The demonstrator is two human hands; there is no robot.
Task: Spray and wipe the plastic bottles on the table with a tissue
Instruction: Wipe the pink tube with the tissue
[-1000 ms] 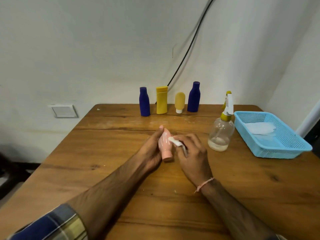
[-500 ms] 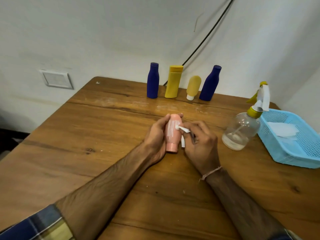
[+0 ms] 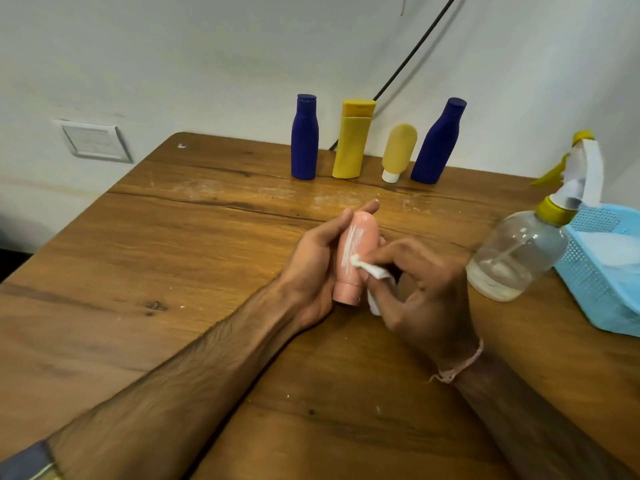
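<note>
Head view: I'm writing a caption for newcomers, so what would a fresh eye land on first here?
At the centre of the table, the left hand grips a white-streaked pink bottle while the right hand presses a tissue against it. Next come the clear spray bottle and blue basket on the right, then the row of blue and yellow bottles along the far edge.
</note>
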